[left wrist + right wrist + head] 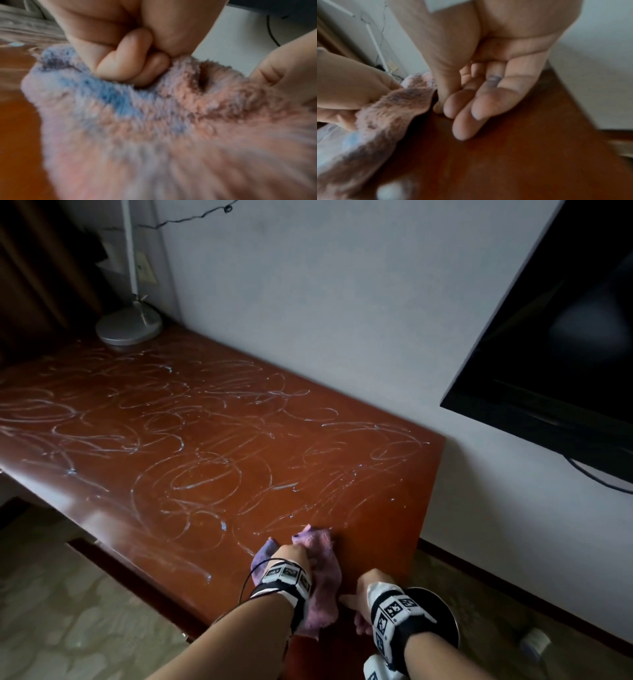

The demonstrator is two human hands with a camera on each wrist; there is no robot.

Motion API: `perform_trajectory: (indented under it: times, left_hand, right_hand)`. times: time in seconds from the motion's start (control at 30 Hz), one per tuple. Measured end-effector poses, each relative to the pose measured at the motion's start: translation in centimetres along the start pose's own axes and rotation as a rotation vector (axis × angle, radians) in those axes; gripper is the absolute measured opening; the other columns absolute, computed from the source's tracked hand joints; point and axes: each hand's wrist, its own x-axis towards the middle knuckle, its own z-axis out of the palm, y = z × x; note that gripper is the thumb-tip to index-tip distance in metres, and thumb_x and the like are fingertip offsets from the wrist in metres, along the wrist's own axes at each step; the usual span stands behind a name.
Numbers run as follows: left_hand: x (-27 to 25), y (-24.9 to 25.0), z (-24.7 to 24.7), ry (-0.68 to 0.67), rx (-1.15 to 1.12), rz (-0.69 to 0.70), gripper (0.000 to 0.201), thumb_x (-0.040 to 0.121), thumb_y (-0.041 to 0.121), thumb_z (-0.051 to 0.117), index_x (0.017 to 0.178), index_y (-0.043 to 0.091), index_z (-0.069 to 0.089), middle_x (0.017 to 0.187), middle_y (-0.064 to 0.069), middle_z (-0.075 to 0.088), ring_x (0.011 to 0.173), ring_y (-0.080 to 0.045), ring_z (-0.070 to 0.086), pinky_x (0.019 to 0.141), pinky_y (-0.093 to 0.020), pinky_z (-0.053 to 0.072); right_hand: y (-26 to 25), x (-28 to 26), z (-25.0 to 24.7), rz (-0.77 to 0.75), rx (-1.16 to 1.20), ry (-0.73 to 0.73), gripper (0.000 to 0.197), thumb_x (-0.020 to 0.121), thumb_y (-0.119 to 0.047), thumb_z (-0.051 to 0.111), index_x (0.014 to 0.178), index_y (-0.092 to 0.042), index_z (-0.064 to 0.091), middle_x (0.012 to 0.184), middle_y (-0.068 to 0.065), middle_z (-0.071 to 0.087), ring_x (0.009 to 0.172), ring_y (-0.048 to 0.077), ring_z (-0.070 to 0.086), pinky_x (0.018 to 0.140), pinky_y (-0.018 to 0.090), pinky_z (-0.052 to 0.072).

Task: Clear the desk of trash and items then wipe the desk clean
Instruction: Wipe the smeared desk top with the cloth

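A fluffy pink, purple and blue cloth (322, 577) lies on the near right corner of a red-brown desk (205, 440) covered in white scribbled streaks. My left hand (291, 556) grips the cloth in a bunch, fingers curled into it (130, 65). The cloth (154, 121) spreads out below the fist. My right hand (366, 587) hovers just right of the cloth over the desk corner, fingers loosely bent (471, 108) and holding nothing. Its thumb points toward the cloth's edge (385, 115).
A lamp with a round grey base (128, 325) stands at the desk's far left. A black TV (565, 337) hangs on the wall at right, its cable below. A dark round object (442, 618) sits beyond the desk's right end, above patterned floor.
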Motion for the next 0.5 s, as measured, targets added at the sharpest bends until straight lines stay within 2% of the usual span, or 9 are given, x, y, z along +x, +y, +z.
perform_trajectory:
  times: [0.07, 0.1, 0.17, 0.2, 0.23, 0.27, 0.3, 0.37, 0.5]
  left_hand:
    - [-0.9, 1.8, 1.4, 0.015, 0.338, 0.128, 0.055, 0.099, 0.037, 0.039, 0.102, -0.015, 0.058, 0.089, -0.027, 0.065, 0.079, -0.018, 0.053, 0.086, -0.045, 0.040]
    - [-1.8, 2.2, 1.3, -0.001, 0.485, 0.145, 0.048, 0.097, 0.031, 0.047, 0.110, -0.013, 0.059, 0.097, -0.023, 0.065, 0.061, -0.001, 0.045, 0.071, -0.045, 0.036]
    - [-3.5, 1.7, -1.8, -0.076, 0.666, 0.258, 0.038, 0.092, 0.024, 0.056, 0.110, -0.009, 0.063, 0.067, 0.007, 0.065, 0.049, 0.009, 0.046, 0.058, -0.040, 0.029]
    - [-3.8, 1.5, -3.3, -0.169, 0.574, 0.180, 0.036, 0.091, 0.025, 0.056, 0.097, -0.010, 0.064, 0.045, 0.019, 0.055, 0.049, 0.018, 0.046, 0.054, -0.037, 0.030]
    - [-4.7, 1.2, -5.1, -0.364, 0.330, 0.016, 0.038, 0.087, 0.029, 0.054, 0.083, -0.007, 0.065, 0.042, 0.018, 0.056, 0.038, 0.003, 0.054, 0.049, -0.034, 0.035]
    - [-5.6, 1.2, -6.3, -0.505, -0.101, -0.142, 0.048, 0.084, 0.036, 0.048, 0.085, -0.007, 0.068, 0.062, 0.002, 0.070, 0.049, -0.009, 0.066, 0.051, -0.029, 0.048]
    - [-6.1, 0.8, -7.3, -0.560, -0.194, -0.118, 0.064, 0.086, 0.042, 0.040, 0.106, -0.013, 0.064, 0.099, -0.025, 0.069, 0.087, -0.031, 0.071, 0.073, -0.035, 0.055]
    - [-6.6, 0.2, -11.0, -0.473, -0.198, 0.500, 0.072, 0.097, 0.048, 0.022, 0.146, -0.004, 0.023, 0.151, -0.029, 0.024, 0.142, -0.034, 0.026, 0.114, -0.042, 0.023]
    - [-3.2, 2.9, -13.3, -0.799, -0.142, 0.725, 0.069, 0.098, 0.050, 0.016, 0.152, 0.008, 0.009, 0.157, -0.020, 0.009, 0.147, -0.029, 0.007, 0.117, -0.041, 0.007]
  right_hand:
    - [-0.7, -0.1, -0.1, 0.035, -0.012, -0.030, 0.054, 0.097, -0.045, 0.048, 0.058, -0.008, 0.050, 0.034, -0.001, 0.053, 0.025, 0.008, 0.046, 0.033, 0.017, 0.037]
    - [-0.8, -0.2, -0.1, 0.018, 0.010, -0.016, 0.052, 0.096, -0.043, 0.051, 0.060, -0.006, 0.051, 0.037, 0.001, 0.055, 0.027, 0.009, 0.048, 0.033, 0.017, 0.038]
    - [-0.3, -0.7, -0.2, -0.053, 0.062, 0.042, 0.045, 0.094, -0.038, 0.058, 0.062, -0.006, 0.054, 0.043, 0.003, 0.059, 0.030, 0.012, 0.052, 0.035, 0.019, 0.040]
    - [0.0, -1.0, -0.2, -0.092, 0.076, 0.072, 0.044, 0.092, -0.037, 0.061, 0.060, -0.007, 0.055, 0.044, 0.003, 0.060, 0.031, 0.011, 0.052, 0.035, 0.019, 0.039]
    - [0.2, -1.3, -0.2, -0.116, 0.076, 0.097, 0.046, 0.091, -0.037, 0.063, 0.057, -0.008, 0.055, 0.044, 0.002, 0.061, 0.030, 0.010, 0.052, 0.035, 0.018, 0.038]
    - [0.2, -1.7, -0.1, -0.124, 0.082, 0.121, 0.046, 0.090, -0.037, 0.065, 0.056, -0.008, 0.056, 0.044, 0.002, 0.061, 0.031, 0.009, 0.053, 0.035, 0.018, 0.038]
    - [0.4, -2.0, -0.2, -0.136, 0.107, 0.145, 0.043, 0.088, -0.036, 0.067, 0.058, -0.007, 0.057, 0.045, 0.002, 0.062, 0.033, 0.009, 0.055, 0.035, 0.018, 0.039]
    - [0.2, -2.5, -0.3, -0.188, 0.107, 0.183, 0.037, 0.086, -0.033, 0.071, 0.064, -0.005, 0.060, 0.053, 0.006, 0.068, 0.042, 0.014, 0.064, 0.038, 0.020, 0.043]
    - [0.3, -2.7, -0.3, -0.213, 0.093, 0.185, 0.033, 0.086, -0.033, 0.071, 0.072, -0.006, 0.060, 0.056, 0.007, 0.069, 0.049, 0.017, 0.068, 0.039, 0.022, 0.046]
